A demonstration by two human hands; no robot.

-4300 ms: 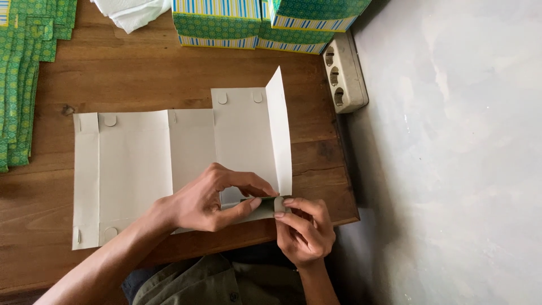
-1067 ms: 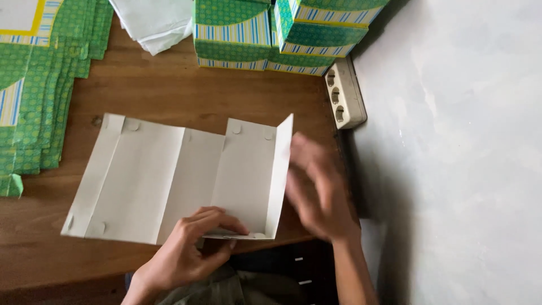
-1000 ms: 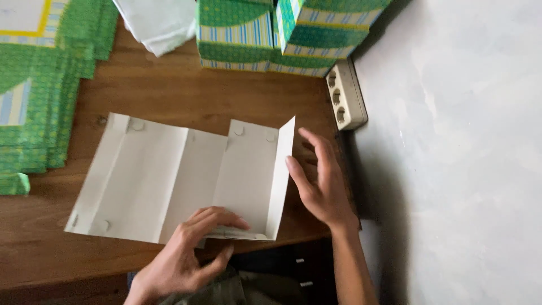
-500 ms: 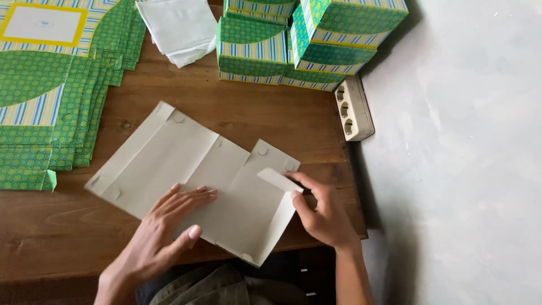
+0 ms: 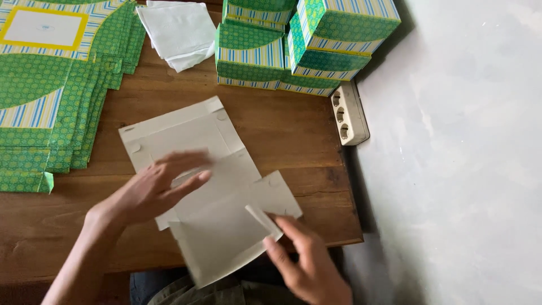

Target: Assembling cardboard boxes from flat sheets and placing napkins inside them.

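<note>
Fingers of the left hand [image 5: 155, 189] are spread a little apart and lie flat on the white cardboard sheet [image 5: 209, 186], pressing on its middle panel; the hand looks blurred. Fingers of the right hand [image 5: 307, 262] are stretched out and close together, and their tips touch a narrow flap [image 5: 263, 221] at the near right part of the sheet. Neither hand is closed around anything.

This unfolded box blank lies with its white inner side up on the wooden table [image 5: 282, 121], turned at an angle, so one corner points to the far left and the near corner goes past the table's front edge, over the person's lap.

On the left side of the table lies a stack of flat green box blanks [image 5: 45, 113] with striped and yellow parts, well apart from the white sheet. At the far edge stand several folded green boxes [image 5: 293, 45], piled in two layers, and just beside them to the left lies a pile of white paper sheets [image 5: 178, 31]. A white power strip [image 5: 350, 116] sits at the right edge of the table, near the boxes and next to the grey wall [image 5: 468, 158].
</note>
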